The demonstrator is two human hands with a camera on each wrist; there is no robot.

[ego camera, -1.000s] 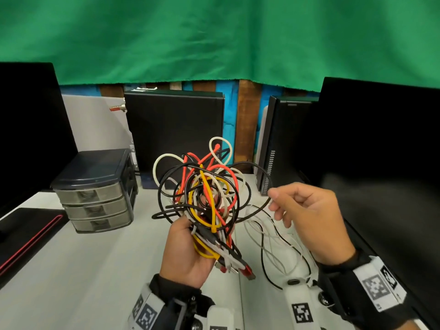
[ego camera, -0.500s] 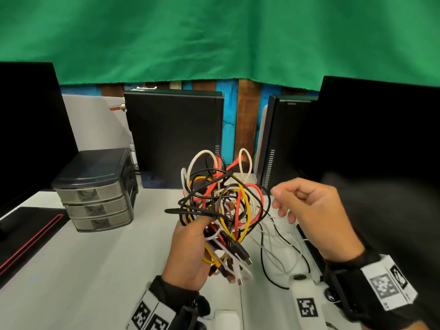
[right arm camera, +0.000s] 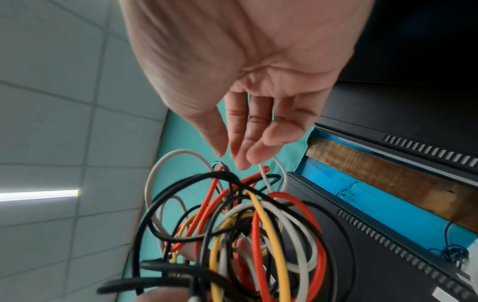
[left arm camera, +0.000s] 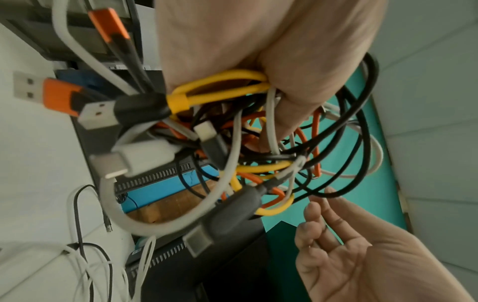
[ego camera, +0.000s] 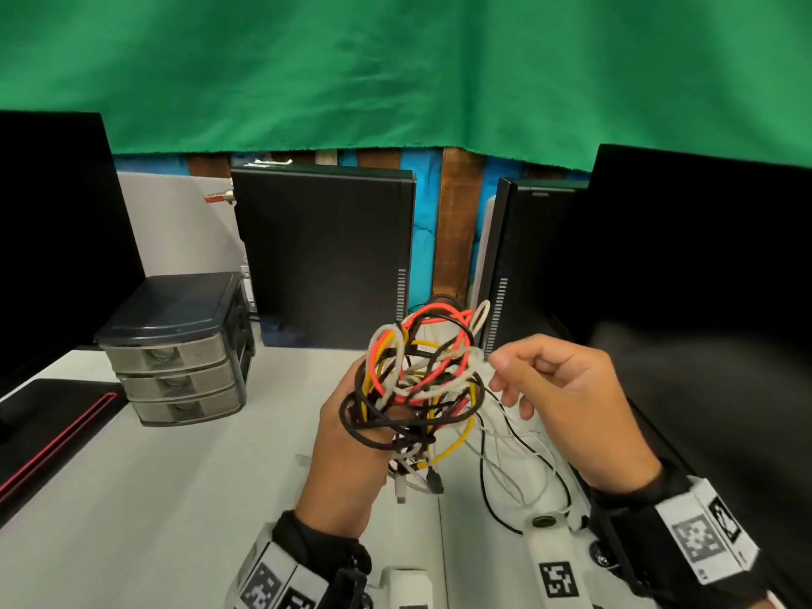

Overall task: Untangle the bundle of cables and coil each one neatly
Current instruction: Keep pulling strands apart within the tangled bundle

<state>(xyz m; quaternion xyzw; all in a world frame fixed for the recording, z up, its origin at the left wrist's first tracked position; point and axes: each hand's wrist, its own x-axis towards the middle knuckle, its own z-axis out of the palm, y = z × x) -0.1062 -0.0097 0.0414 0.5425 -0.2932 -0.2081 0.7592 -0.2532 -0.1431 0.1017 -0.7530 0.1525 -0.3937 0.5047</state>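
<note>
The head camera looks forward and down from above the white surface [ego camera: 132, 498], taking in both hands, the cable bundle [ego camera: 422, 380] and a green cloth [ego camera: 395, 68] behind. The left wrist camera sits very close under the left hand [left arm camera: 258, 45], facing along its fingers into the bundle, with the right hand [left arm camera: 362, 255] at its lower edge. The right wrist camera looks along the right hand's palm, tilted up toward ceiling tiles [right arm camera: 51, 102]. All three views share the bundle.

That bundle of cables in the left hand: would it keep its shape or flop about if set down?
The cable bundle would probably sag; its thin loops bend freely. Plugs dangling below the left hand suggest loose ends would swing. It looks light, held up one-handed.
</note>
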